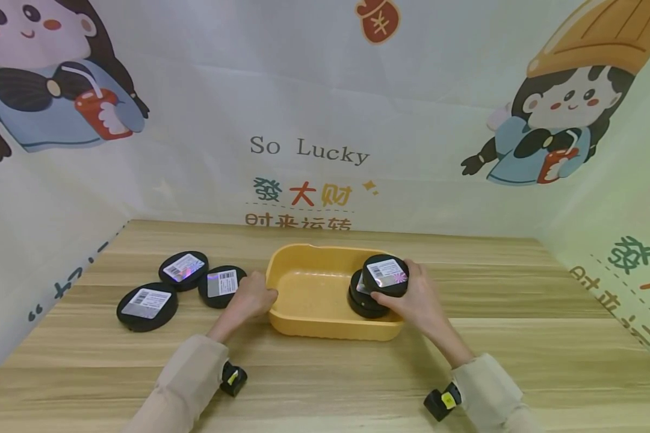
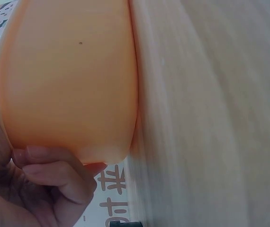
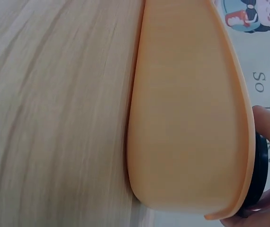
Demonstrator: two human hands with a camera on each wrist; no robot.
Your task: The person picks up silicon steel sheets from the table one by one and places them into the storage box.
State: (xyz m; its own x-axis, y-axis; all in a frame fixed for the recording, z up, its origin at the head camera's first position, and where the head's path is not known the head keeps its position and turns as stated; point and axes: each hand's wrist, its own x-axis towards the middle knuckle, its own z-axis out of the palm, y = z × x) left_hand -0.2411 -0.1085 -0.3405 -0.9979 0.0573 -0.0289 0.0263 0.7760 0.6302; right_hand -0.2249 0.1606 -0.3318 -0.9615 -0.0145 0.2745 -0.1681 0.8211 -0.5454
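Note:
A yellow plastic basin (image 1: 325, 329) sits on the table, its left end gripped at the rim by my left hand (image 1: 254, 296). In the left wrist view, the fingers (image 2: 61, 177) curl against the basin's end wall. Between thumb and fingers, my right hand (image 1: 422, 300) holds a black round disc (image 1: 386, 282) with a silvery barcode label facing up. This disc is over the basin's right end, overlapping stacked black discs (image 1: 367, 308) inside. The right wrist view shows the held disc (image 3: 258, 175) edge-on at the rim, partly hidden behind the basin.
Left of the basin lie three more labelled black discs: a front one (image 1: 146, 305), a back one (image 1: 184, 270) and one beside my left hand (image 1: 222, 287). A printed cloth (image 1: 314, 90) hangs behind the wood-grain table (image 1: 325, 385) and along its sides.

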